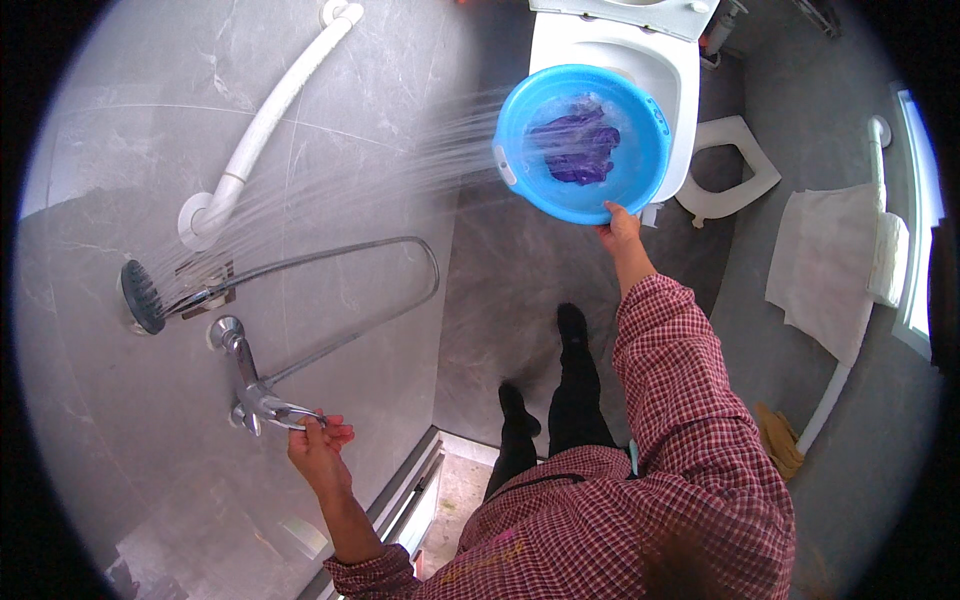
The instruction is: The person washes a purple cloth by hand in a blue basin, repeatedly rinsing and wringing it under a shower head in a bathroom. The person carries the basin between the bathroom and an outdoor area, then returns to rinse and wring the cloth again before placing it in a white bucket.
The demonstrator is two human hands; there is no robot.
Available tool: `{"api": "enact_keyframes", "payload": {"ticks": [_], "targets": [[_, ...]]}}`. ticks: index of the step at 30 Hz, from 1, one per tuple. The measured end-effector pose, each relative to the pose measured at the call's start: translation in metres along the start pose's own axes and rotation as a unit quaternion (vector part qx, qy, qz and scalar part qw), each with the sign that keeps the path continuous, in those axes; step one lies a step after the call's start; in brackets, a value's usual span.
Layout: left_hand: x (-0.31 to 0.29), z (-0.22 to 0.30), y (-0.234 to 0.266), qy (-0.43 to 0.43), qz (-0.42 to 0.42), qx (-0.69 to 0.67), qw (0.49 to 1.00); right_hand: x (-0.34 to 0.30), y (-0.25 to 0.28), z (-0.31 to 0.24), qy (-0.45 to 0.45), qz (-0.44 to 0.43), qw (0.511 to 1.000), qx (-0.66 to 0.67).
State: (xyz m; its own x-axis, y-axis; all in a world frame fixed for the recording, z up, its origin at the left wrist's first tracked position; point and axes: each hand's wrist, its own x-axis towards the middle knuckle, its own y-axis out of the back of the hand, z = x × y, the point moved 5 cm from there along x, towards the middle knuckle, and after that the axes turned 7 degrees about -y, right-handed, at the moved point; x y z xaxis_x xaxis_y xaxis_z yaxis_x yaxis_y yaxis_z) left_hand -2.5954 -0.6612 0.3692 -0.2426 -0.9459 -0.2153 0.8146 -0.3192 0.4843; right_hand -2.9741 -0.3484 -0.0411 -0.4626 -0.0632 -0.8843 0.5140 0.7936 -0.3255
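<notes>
My left hand (320,450) pinches the lever of the chrome mixer tap (250,385) on the grey tiled wall. Above the tap, a round dark shower head (143,297) sprays water across to the right. The jets reach a blue plastic basin (645,185), where a crumpled purple cloth (580,150) lies wet in water. At the basin's near rim, my right hand (620,232) grips it with the thumb over the edge. The basin is above the front of the white toilet (685,90); whether it rests there I cannot tell.
A white grab rail (270,120) runs up the left wall, and a looped metal hose (435,270) hangs below the spray. Right of the toilet stands a white toilet seat (765,160). White towels (825,260) and a tan cloth (778,440) hang along the right wall.
</notes>
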Motion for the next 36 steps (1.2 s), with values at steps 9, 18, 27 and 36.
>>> {"api": "enact_keyframes", "payload": {"ticks": [9,18,27,36], "targets": [[0.000,-0.001,0.001,0.002,-0.001,0.007,1.000,-0.001,0.002,0.001,-0.003,0.012,1.000,-0.021],[-0.002,0.004,-0.003,0.004,0.006,0.010,1.000,-0.001,0.002,-0.001,-0.060,-0.023,0.996,-0.065],[-0.003,0.007,-0.005,0.010,0.014,0.022,1.000,0.017,0.009,0.001,-0.046,-0.017,0.997,-0.059],[-0.003,0.004,-0.003,0.001,0.015,0.017,1.000,0.015,0.005,0.003,-0.009,-0.047,0.999,-0.016]]}}
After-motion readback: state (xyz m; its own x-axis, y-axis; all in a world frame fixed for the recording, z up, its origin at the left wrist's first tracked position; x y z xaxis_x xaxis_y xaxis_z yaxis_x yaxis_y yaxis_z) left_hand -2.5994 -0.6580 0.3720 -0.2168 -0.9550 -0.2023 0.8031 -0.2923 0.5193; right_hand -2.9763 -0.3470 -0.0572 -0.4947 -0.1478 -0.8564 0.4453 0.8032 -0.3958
